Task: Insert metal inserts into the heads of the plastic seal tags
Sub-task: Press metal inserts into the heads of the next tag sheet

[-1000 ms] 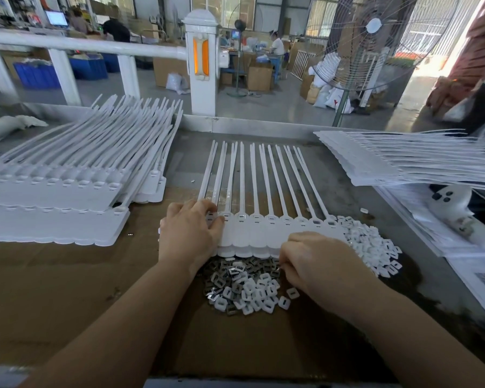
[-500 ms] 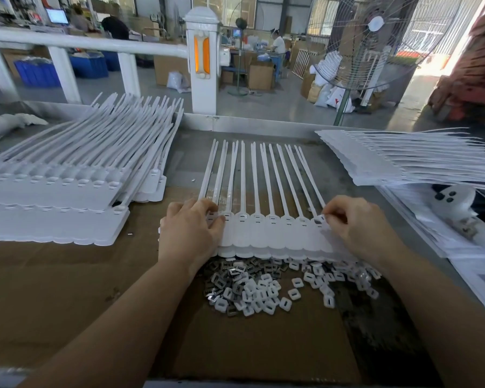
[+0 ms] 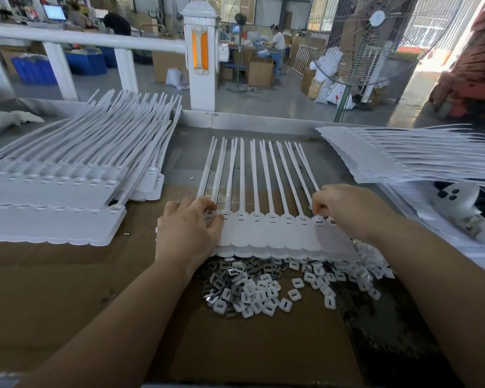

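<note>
At centre frame a joined strip of seal tags lies flat on the cardboard, heads in a row across the picture; the left hand, fingers together, presses its left end, apparently to keep it from sliding. The right hand curls its fingertips down on the rightmost head, seemingly seating an insert, though none is visible. Tails point toward the upper frame; the loose inserts lie heaped just below.

The right hand hides its fingertips and whatever they pinch.
</note>
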`<state>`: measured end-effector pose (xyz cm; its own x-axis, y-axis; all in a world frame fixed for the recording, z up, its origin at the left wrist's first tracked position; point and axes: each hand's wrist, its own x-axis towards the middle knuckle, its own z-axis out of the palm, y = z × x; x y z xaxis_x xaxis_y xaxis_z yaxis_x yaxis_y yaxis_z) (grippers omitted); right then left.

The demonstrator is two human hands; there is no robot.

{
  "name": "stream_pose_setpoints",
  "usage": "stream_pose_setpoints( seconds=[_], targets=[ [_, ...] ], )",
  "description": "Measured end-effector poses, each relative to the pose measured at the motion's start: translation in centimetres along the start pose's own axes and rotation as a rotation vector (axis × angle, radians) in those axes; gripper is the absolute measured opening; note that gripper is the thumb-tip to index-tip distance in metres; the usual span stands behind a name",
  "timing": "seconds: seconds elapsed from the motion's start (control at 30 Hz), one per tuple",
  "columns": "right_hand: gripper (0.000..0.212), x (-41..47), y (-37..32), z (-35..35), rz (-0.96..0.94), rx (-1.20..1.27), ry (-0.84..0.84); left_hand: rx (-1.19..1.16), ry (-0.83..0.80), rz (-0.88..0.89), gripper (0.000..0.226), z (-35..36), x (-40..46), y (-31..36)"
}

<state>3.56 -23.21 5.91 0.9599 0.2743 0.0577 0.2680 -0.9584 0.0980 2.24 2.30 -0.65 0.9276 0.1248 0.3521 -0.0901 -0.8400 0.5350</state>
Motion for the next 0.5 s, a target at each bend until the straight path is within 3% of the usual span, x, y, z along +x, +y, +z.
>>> stream_pose_setpoints(
  seconds=[0.17, 0.5],
  targets=[
    [0.029, 0.29, 0.07, -0.21, -0.033, -0.029, -0.032, -0.005, 0.012, -0.008, 0.028, 0.05, -0.01, 0.05],
    [0.012, -0.15, -0.21, 0.5, 0.105, 0.186, 0.06, 0.0, 0.003, -0.003, 0.029, 0.02, -0.03, 0.0]
  ],
)
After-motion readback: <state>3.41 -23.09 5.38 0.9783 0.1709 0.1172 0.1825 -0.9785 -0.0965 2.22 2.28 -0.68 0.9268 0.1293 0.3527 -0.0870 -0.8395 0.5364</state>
